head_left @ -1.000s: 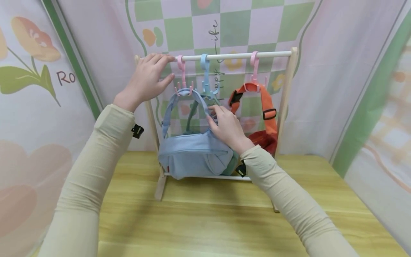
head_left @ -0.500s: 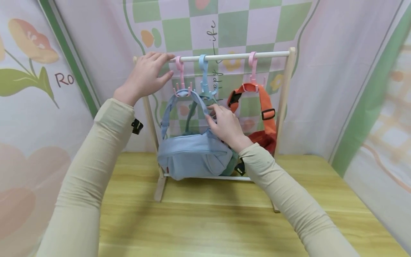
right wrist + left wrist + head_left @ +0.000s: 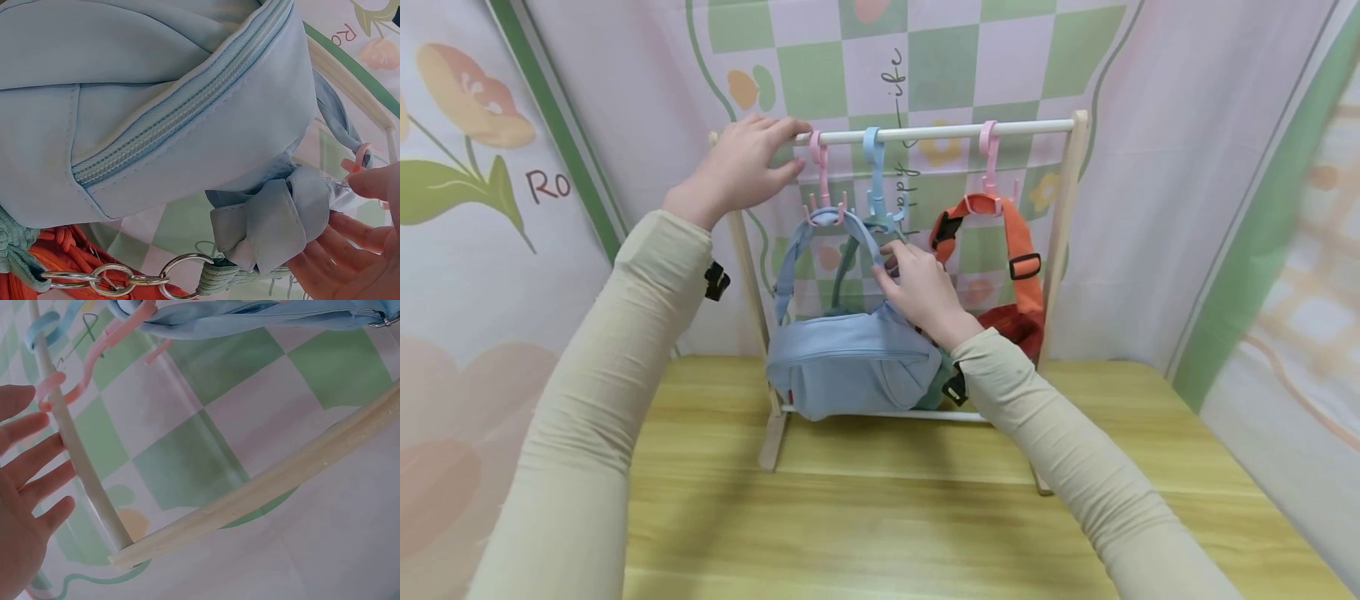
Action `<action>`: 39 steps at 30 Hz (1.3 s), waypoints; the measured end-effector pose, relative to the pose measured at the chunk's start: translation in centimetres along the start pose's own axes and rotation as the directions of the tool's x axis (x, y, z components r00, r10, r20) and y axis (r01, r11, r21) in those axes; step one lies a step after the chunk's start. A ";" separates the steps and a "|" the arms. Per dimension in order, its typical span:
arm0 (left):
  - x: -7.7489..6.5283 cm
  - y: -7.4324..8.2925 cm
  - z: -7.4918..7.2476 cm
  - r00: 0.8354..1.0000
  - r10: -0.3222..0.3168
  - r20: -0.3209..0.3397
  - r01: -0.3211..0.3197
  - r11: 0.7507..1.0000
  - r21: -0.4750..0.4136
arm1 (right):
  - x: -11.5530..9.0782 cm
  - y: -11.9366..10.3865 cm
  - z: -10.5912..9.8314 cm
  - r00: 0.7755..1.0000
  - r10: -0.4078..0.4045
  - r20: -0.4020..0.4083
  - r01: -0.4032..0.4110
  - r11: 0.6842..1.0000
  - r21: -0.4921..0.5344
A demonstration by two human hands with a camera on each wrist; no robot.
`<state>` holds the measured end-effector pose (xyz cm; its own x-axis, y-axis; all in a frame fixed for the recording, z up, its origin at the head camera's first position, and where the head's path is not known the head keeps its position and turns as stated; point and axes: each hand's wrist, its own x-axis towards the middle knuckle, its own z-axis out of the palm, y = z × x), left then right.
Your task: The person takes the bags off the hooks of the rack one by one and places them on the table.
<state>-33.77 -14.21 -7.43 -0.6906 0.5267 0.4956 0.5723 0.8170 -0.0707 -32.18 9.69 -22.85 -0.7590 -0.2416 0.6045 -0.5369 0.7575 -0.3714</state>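
Note:
A light-blue waist bag [image 3: 850, 367] hangs by its strap [image 3: 867, 237] from a pink hook [image 3: 823, 171] on the rack's white rail [image 3: 940, 132]. My left hand [image 3: 741, 167] rests at the rail's left end, its fingers over the bar; in the left wrist view they lie spread beside it. My right hand [image 3: 921, 283] is at the right side of the blue strap. In the right wrist view, its extended fingers [image 3: 350, 234] lie against folded strap webbing [image 3: 275, 215], with the thumb held apart. Behind the blue bag, a green bag [image 3: 936, 387] is mostly hidden.
A blue hook [image 3: 877, 171] hangs beside the pink one. At the rack's right, another pink hook [image 3: 990, 162] holds an orange-red bag [image 3: 1022, 242]. The wooden rack stands on a wood-grain table [image 3: 880, 517], with a printed curtain [image 3: 940, 67] behind.
The right hand has shifted slightly to the left along with the view, its thumb now a little lower at the strap. The left hand stays at the rail; the bags hang almost unchanged.

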 end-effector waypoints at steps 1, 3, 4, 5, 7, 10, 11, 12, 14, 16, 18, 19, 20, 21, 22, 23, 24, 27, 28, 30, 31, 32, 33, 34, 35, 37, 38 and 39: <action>0.0 0.0 0.0 1.000 0.001 0.003 -0.001 1.000 -0.001 | 0.0 0.0 0.0 1.000 0.003 0.003 -0.004 1.000 0.001; 0.1 0.0 -0.1 1.000 0.008 0.000 -0.008 1.000 -0.006 | 0.1 0.0 0.0 1.000 0.011 0.012 -0.011 1.000 0.003; 0.1 0.0 -0.1 1.000 0.010 0.000 -0.010 1.000 -0.008 | 0.2 -0.1 0.0 1.000 0.015 0.016 -0.015 1.000 0.005; 0.1 0.0 -0.2 1.000 0.010 0.001 -0.010 1.000 -0.006 | 0.2 -0.1 0.0 1.000 0.020 0.022 -0.020 1.000 0.005; 0.2 0.1 -0.3 1.000 0.012 0.002 -0.012 1.000 -0.010 | 0.2 -0.1 0.0 0.999 0.028 0.034 -0.028 1.000 0.004; 0.3 0.3 -0.4 1.000 0.012 0.013 -0.012 1.000 -0.014 | 0.3 -0.1 0.0 0.998 0.036 0.043 -0.036 0.999 0.001; 0.3 0.3 -0.4 1.000 0.011 0.018 -0.011 1.000 -0.013 | 0.4 -0.1 0.1 0.998 0.036 0.044 -0.036 0.999 0.002; 0.4 0.3 -0.5 1.000 0.011 0.024 -0.011 1.000 -0.019 | 0.4 -0.1 0.1 0.998 0.036 0.045 -0.037 0.999 0.002; 0.4 0.4 -0.6 0.999 0.005 0.038 -0.004 1.000 -0.018 | 0.5 -0.1 0.1 0.998 0.039 0.045 -0.039 0.999 0.002; 0.4 0.5 -0.7 0.999 -0.001 0.049 0.002 1.000 -0.020 | 0.6 -0.1 0.2 0.998 0.041 0.045 -0.042 0.999 0.009; 0.4 0.6 -0.8 0.999 -0.007 0.052 0.008 1.000 -0.023 | 0.6 -0.1 0.2 0.998 0.045 0.046 -0.046 0.999 0.012; 0.4 0.7 -0.8 0.999 -0.010 0.054 0.012 1.000 -0.025 | 0.6 -0.1 0.2 0.998 0.046 0.046 -0.046 0.999 0.015; 0.4 0.7 -0.8 0.999 -0.012 0.052 0.013 1.000 -0.028 | 0.7 -0.1 0.3 0.998 0.045 0.045 -0.046 0.999 0.017; 0.4 0.7 -0.8 0.999 -0.014 0.052 0.016 0.999 -0.030 | 0.7 -0.1 0.3 0.998 0.045 0.045 -0.046 0.999 0.020; 0.4 0.7 -0.7 0.999 -0.016 0.051 0.018 0.999 -0.033 | 0.7 -0.2 0.3 0.998 0.043 0.044 -0.044 0.999 0.023; 0.4 0.7 -0.7 0.999 -0.019 0.051 0.020 0.999 -0.033 | 0.7 -0.2 0.3 0.998 0.041 0.044 -0.043 0.999 0.025; 0.4 0.7 -0.7 0.998 -0.021 0.051 0.023 0.999 -0.034 | 0.8 -0.2 0.3 0.998 0.039 0.042 -0.041 0.999 0.030; 0.4 0.6 -0.6 0.998 -0.026 0.051 0.028 0.999 -0.039 | 0.8 -0.3 0.4 0.999 0.031 0.024 -0.032 0.998 0.046; 0.4 0.7 -0.6 0.998 -0.028 0.051 0.031 0.999 -0.039 | 0.8 -0.3 0.4 1.000 0.027 0.014 -0.028 0.998 0.049; 0.5 0.7 -0.6 0.998 -0.035 0.053 0.037 0.999 -0.040 | 0.8 -0.3 0.4 1.000 0.021 -0.006 -0.021 0.998 0.051; 0.4 0.7 -0.6 0.998 -0.037 0.053 0.039 0.998 -0.042 | 0.7 -0.3 0.3 1.000 0.018 -0.016 -0.017 0.999 0.046; 0.4 0.7 -0.6 0.998 -0.039 0.053 0.042 0.998 -0.042 | 0.7 -0.3 0.3 1.000 0.014 -0.025 -0.013 0.999 0.035; 0.4 0.7 -0.6 0.998 -0.042 0.053 0.044 0.998 -0.042 | 0.7 -0.4 0.2 0.999 0.009 -0.034 -0.008 1.000 0.025; 0.4 0.7 -0.5 0.998 -0.043 0.052 0.046 0.998 -0.042 | 0.8 -0.4 0.2 0.999 0.004 -0.042 -0.004 1.000 0.015; 0.4 0.7 -0.5 0.998 -0.045 0.052 0.047 0.998 -0.042 | 0.8 -0.5 0.1 0.999 0.000 -0.047 0.000 1.000 0.006; 0.4 0.7 -0.6 0.998 -0.044 0.051 0.047 0.998 -0.041 | 0.8 -0.6 0.0 0.998 -0.006 -0.058 0.005 1.000 -0.012; 0.4 0.8 -0.6 0.998 -0.044 0.050 0.046 0.998 -0.041 | 0.8 -0.7 -0.1 0.998 -0.007 -0.062 0.006 1.000 -0.015; 0.3 0.8 -0.6 0.998 -0.044 0.049 0.046 0.998 -0.040 | 0.8 -0.7 -0.2 0.998 -0.008 -0.066 0.007 1.000 -0.015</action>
<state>-33.30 -13.55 -6.81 -0.7360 0.5014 0.4549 0.5574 0.8302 -0.0132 -32.34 9.06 -21.97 -0.7287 -0.2072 0.6527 -0.5367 0.7648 -0.3564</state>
